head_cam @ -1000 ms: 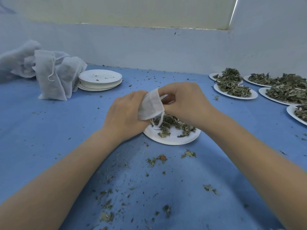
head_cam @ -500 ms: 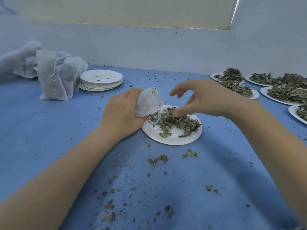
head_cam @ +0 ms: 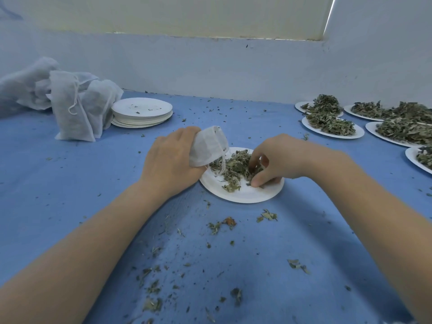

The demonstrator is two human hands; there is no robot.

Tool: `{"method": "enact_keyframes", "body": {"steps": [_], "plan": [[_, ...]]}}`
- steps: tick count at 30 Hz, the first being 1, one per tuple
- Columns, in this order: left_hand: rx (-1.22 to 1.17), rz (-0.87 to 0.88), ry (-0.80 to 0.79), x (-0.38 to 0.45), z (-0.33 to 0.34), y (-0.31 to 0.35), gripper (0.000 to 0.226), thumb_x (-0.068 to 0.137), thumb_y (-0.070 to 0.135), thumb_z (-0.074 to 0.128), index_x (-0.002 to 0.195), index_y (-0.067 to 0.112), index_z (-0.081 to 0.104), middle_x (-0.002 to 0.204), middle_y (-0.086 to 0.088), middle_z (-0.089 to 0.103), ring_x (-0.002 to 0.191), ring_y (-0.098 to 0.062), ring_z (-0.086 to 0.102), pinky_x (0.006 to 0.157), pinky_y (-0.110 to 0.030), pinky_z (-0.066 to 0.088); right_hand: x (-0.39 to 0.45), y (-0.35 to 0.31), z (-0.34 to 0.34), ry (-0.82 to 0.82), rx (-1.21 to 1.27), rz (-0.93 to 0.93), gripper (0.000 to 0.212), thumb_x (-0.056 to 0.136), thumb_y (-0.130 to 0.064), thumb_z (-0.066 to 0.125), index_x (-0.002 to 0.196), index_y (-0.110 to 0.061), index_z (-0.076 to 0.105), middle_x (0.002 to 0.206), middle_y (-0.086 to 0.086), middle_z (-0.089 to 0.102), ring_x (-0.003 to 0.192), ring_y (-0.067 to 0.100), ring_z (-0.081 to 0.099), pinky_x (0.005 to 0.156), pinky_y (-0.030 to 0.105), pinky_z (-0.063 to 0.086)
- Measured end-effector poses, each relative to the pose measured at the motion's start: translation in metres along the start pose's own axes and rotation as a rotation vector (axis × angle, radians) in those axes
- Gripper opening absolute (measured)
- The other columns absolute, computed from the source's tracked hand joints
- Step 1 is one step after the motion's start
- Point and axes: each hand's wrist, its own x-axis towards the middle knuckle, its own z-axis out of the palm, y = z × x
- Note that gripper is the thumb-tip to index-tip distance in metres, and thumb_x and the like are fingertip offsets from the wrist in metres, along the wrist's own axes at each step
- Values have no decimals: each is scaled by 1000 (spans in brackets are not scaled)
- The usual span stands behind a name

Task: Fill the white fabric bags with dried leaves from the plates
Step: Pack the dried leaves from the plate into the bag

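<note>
A blue table [head_cam: 70, 183] is carrying a white plate [head_cam: 243, 195] near its middle. The left hand [head_cam: 170, 162] is gripping a white bag [head_cam: 208, 146] over the plate's left edge. The right hand [head_cam: 278, 160] is pinching dried leaves [head_cam: 233, 164] with curled fingers.

No legible text, label, brand, number or sign appears on the white fabric bag [head_cam: 208, 147], the plate [head_cam: 243, 195] or the blue table cover [head_cam: 70, 174].

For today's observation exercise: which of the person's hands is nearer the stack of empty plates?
Left. The left hand lies just in front of the stack of empty plates; the right hand is farther right, over the plate of leaves.
</note>
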Motion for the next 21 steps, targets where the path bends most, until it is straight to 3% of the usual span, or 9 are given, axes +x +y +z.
{"method": "enact_keyframes", "body": {"steps": [3, 7, 11, 14, 17, 21], "plan": [[-3, 5, -8, 0, -1, 0, 50, 72, 21, 73, 117, 6, 55, 105, -13, 63, 88, -35, 55, 72, -29, 27, 1, 1, 3, 46, 67, -8, 34, 73, -39, 77, 101, -21, 68, 71, -9, 60, 58, 5, 57, 35, 4, 30], [-5, 3, -15, -1, 0, 2, 49, 72, 21, 73, 116, 7, 55, 105, -12, 63, 88, -34, 55, 72, -28, 26, 2, 1, 6, 40, 171, -4, 28, 74, -34, 78, 95, -19, 69, 86, 1, 72, 56, 1, 61, 41, 1, 34], [-2, 7, -23, -2, -1, 1, 49, 71, 20, 74, 114, 6, 56, 103, -13, 63, 86, -35, 55, 72, -29, 27, 1, -2, 6, 68, 178, -47, 17, 75, -25, 78, 90, -18, 73, 72, 0, 71, 53, 1, 61, 40, 2, 32], [8, 16, -30, -2, -1, 1, 49, 69, 18, 76, 113, 5, 57, 100, -14, 64, 84, -35, 56, 71, -29, 27, -3, -1, 1, 116, 265, -79, 12, 72, -19, 79, 83, -19, 75, 63, -2, 70, 56, 5, 65, 45, 4, 39], [18, 33, -40, -2, -1, 1, 49, 68, 18, 76, 112, 5, 58, 99, -13, 64, 84, -34, 56, 71, -29, 27, -12, 2, -12, 203, 368, -111, 9, 72, -20, 79, 80, -23, 76, 55, -10, 67, 52, -2, 63, 42, 4, 37], [39, 66, -56, -1, 1, 1, 47, 69, 20, 75, 111, 6, 59, 99, -11, 64, 87, -33, 57, 72, -31, 30, -24, 3, -28, 335, 464, -186, 7, 76, -23, 77, 81, -27, 77, 61, -10, 70, 55, -2, 62, 39, 3, 30]]}}
